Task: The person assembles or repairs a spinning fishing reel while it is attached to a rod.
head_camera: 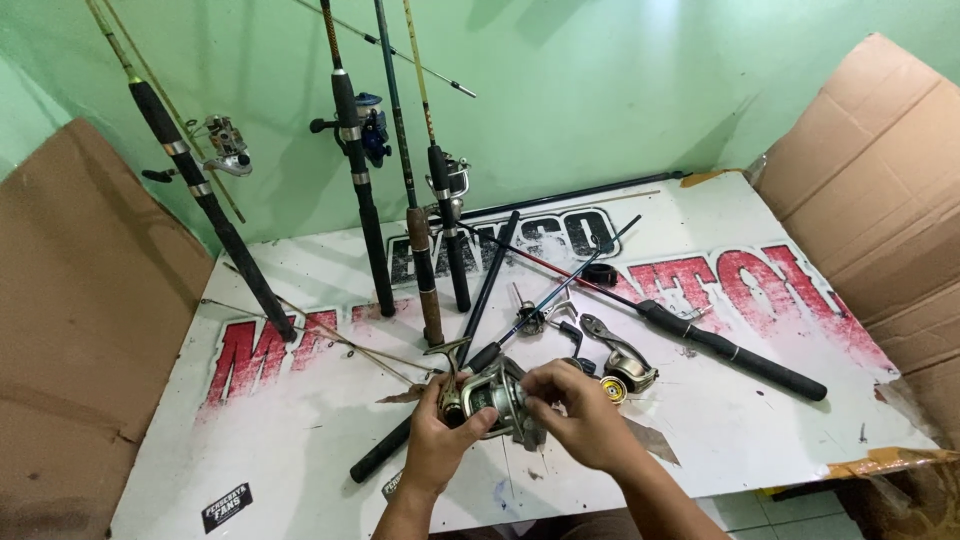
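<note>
Both hands clamp a silver spinning reel [492, 398] low over the white surface [300, 440]: left hand [437, 440] cups it from seven o'clock, right hand [585, 420] pinches at three o'clock, fingers curled. Another reel [625, 372] lies just beyond.

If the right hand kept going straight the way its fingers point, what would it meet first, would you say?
The right hand points left, fingertips already at the silver fishing reel gripped by the left hand. It would likely press into that reel first.
</note>
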